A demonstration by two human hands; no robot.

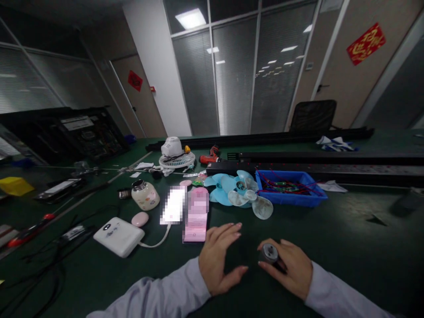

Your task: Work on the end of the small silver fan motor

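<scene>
My right hand (pixel 292 267) grips a small grey cylindrical motor (pixel 270 252) between thumb and fingers, its round end face turned up. To the left of it, my left hand (pixel 221 258) hovers low over the green table (pixel 255 300) with fingers stretched and thumb apart, holding nothing. Just beyond the left fingers lies a pink phone (pixel 195 227), with a bright-screened phone (pixel 174 205) alongside. Light blue fan blades (pixel 221 196) and greyish ones (pixel 263 207) lie overlapping beyond both hands.
A blue bin (pixel 291 201) holds red wires and green boards. On the left are a white power bank (pixel 118 237) with a cable, a cream bottle (pixel 145 195) and black cables. Farther back are a white fan (pixel 176 159), a red drill (pixel 209 157) and long black rails (pixel 318 168).
</scene>
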